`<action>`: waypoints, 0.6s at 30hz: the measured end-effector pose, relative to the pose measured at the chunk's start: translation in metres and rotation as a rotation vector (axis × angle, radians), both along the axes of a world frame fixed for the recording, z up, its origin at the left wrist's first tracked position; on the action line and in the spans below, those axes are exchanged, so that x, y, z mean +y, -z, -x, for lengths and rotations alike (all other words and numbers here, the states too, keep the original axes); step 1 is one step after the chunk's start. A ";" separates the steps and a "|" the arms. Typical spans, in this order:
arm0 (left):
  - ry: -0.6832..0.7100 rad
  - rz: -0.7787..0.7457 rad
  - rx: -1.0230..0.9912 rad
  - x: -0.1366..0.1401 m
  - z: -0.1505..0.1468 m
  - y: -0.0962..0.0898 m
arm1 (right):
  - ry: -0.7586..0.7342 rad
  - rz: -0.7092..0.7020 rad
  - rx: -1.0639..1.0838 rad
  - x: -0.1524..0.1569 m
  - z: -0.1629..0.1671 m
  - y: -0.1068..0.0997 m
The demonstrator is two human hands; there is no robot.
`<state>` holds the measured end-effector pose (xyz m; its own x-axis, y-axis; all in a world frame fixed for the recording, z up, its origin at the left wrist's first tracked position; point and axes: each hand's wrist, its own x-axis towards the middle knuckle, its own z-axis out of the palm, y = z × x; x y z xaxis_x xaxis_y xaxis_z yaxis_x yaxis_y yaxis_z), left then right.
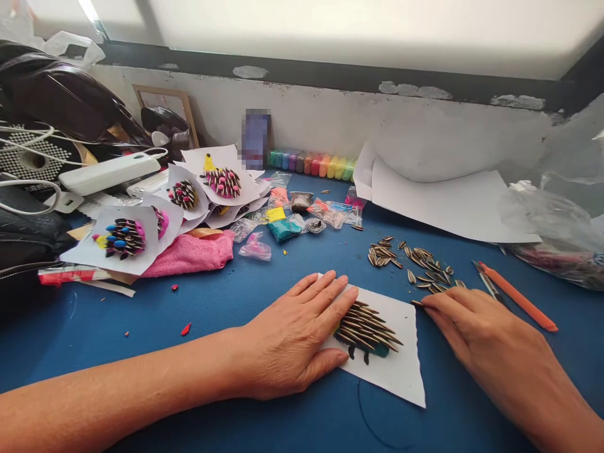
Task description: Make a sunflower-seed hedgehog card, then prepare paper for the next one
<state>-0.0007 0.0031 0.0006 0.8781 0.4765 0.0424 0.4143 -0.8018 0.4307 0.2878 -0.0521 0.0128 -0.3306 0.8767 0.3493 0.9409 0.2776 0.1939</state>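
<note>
My left hand (299, 330) lies flat with fingers stretched over the left part of a white paper sheet (406, 377). On that sheet is a hedgehog figure (370, 330) of teal clay, covered with striped sunflower seeds and with small black feet; my fingers hide its left end. To the right of the paper, my right hand (486, 340) pinches a single sunflower seed (417, 303) between thumb and forefinger. Loose sunflower seeds (431, 267) lie in a scattered pile just beyond my right hand.
An orange craft knife (519, 296) lies at right. Small clay packets (287, 228) and a row of coloured clay (314, 165) sit behind. Finished hedgehog papers (125, 239) rest on a pink towel (191, 255). Blank paper (438, 201) and a plastic bag (561, 233) lie back right.
</note>
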 end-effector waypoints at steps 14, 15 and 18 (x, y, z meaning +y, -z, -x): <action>0.003 -0.014 0.052 0.000 0.000 -0.003 | -0.084 -0.044 0.018 0.005 0.009 0.005; 0.004 -0.014 0.056 0.000 0.000 -0.003 | -0.077 -0.046 0.017 0.005 0.010 0.005; 0.007 -0.013 0.059 0.000 0.000 -0.003 | -0.053 -0.066 0.031 0.004 0.012 -0.001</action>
<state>-0.0011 0.0031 0.0038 0.8828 0.4698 -0.0038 0.4329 -0.8102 0.3952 0.2763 -0.0485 0.0140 -0.3643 0.8328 0.4168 0.9310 0.3150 0.1843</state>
